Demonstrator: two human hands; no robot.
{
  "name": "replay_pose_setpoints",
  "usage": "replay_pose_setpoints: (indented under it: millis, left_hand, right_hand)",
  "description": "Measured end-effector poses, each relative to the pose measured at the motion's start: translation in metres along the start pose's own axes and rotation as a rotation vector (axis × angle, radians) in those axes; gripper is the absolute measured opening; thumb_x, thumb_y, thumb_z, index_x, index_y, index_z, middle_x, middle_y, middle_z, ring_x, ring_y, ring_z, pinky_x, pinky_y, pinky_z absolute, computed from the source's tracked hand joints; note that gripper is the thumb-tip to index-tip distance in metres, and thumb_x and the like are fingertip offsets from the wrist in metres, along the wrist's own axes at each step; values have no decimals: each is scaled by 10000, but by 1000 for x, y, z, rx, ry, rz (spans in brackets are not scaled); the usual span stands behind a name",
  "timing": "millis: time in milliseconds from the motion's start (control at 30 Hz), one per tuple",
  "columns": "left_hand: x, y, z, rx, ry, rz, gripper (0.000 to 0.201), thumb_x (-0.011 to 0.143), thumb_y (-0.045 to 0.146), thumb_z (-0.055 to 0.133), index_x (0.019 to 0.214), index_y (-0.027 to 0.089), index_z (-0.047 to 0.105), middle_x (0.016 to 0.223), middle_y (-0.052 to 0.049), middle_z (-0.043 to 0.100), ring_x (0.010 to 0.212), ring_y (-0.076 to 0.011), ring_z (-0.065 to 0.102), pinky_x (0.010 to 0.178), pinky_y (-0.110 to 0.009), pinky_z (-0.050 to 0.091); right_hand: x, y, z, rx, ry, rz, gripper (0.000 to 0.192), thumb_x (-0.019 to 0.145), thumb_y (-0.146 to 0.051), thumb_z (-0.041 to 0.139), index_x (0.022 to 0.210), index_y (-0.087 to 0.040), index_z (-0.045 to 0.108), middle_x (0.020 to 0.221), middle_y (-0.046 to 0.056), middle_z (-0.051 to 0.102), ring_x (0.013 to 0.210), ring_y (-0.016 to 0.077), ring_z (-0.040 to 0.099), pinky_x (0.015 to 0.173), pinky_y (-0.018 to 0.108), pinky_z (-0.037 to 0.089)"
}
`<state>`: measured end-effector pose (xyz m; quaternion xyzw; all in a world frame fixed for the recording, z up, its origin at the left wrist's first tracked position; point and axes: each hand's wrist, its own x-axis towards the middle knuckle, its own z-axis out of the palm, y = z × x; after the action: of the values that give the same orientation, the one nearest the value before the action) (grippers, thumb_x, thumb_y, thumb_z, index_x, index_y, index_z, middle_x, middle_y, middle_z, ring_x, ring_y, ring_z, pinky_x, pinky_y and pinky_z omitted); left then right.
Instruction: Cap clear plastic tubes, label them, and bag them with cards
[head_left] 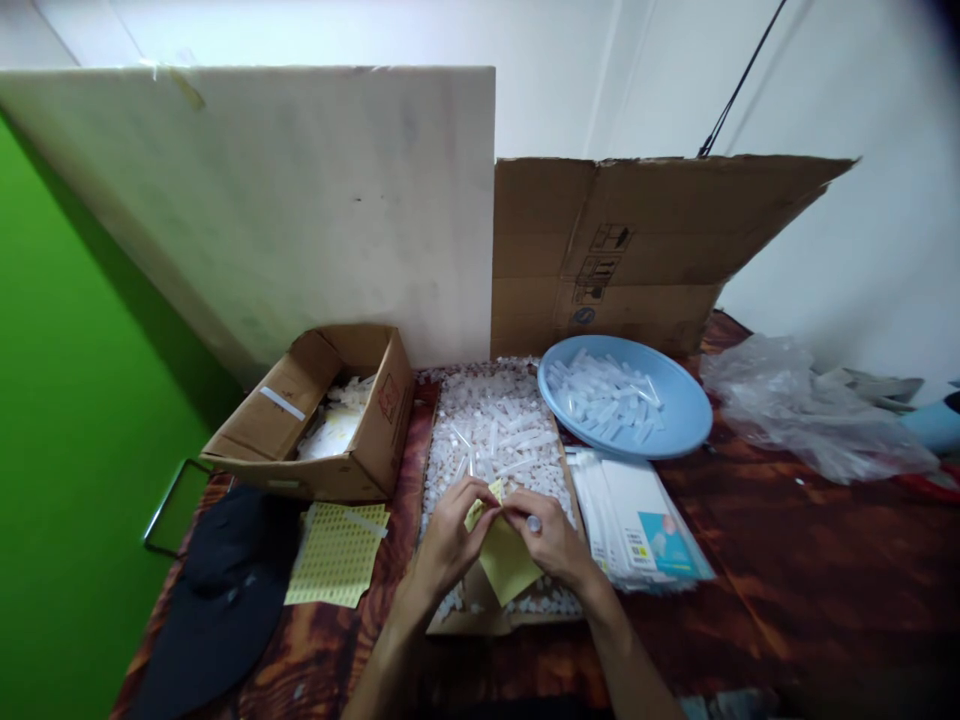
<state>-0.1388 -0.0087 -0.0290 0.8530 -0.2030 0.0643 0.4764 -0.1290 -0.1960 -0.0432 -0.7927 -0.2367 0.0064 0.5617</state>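
Observation:
Both hands meet over a flat cardboard tray [466, 618] heaped with several small white plastic pieces [495, 420]. My left hand [450, 535] and my right hand [549, 535] pinch the top of a yellow sticker sheet [507, 562] that hangs down between them. A ring shows on a finger of the right hand. Whether a white piece is also held between the fingertips is too small to tell.
A second yellow sticker sheet [337, 555] lies left of the tray, beside a black cap [217, 600]. An open cardboard box [322, 420] stands at back left. A blue bowl [679, 400] holds clear tubes. Printed packets [637, 520] are stacked on the right, with a crumpled plastic bag [802, 405] beyond.

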Motion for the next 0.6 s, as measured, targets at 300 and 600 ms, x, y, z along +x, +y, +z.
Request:
replay_pose_setpoints:
  millis: [300, 600]
  left_hand:
    - [3, -1, -11, 32, -110, 76, 99, 1000, 190, 488, 955, 195, 577, 973, -71, 611, 948, -212, 570, 864, -322, 440]
    - [3, 0, -9, -197, 23, -37, 101, 1001, 219, 507, 919, 195, 559, 1064, -78, 578, 1064, -210, 552, 958, -325, 410]
  right_hand:
    - [-1, -1, 0, 33, -27, 7, 229, 897, -133, 547, 916, -212, 761, 862, 32, 713, 834, 199, 649, 778, 293, 477]
    - [-3, 14, 11, -169, 419, 174, 364, 908, -358, 641, 1219, -171, 614, 1153, 134, 638, 1094, 305, 618, 933, 427, 514]
